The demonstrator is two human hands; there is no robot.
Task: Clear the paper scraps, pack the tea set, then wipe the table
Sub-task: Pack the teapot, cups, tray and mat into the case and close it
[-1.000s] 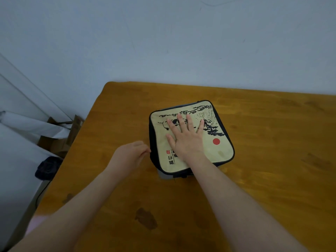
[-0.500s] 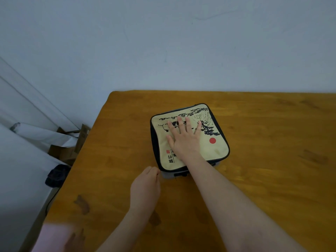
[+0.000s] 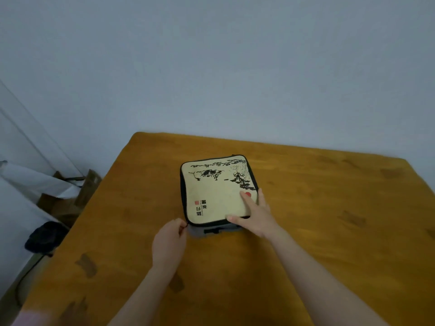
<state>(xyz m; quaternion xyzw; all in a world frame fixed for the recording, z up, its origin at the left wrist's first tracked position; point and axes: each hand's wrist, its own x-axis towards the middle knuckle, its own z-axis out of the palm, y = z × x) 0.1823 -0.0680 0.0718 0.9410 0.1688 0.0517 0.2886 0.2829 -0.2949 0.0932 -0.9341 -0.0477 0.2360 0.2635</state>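
Dark stains point(image 3: 86, 264) blotch the near left of the orange-brown wooden worktop point(image 3: 329, 231), with a dark bundle point(image 3: 44, 236) and cardboard boxes point(image 3: 70, 203) off its left edge and a pale wall point(image 3: 211, 67) behind. Mid-worktop lies the case point(image 3: 216, 191), lid down. The left hand point(image 3: 168, 241), fingers curled, pinches its near left corner, while the right hand point(image 3: 256, 217) rests spread on the near right corner, forefinger flat on the lid.
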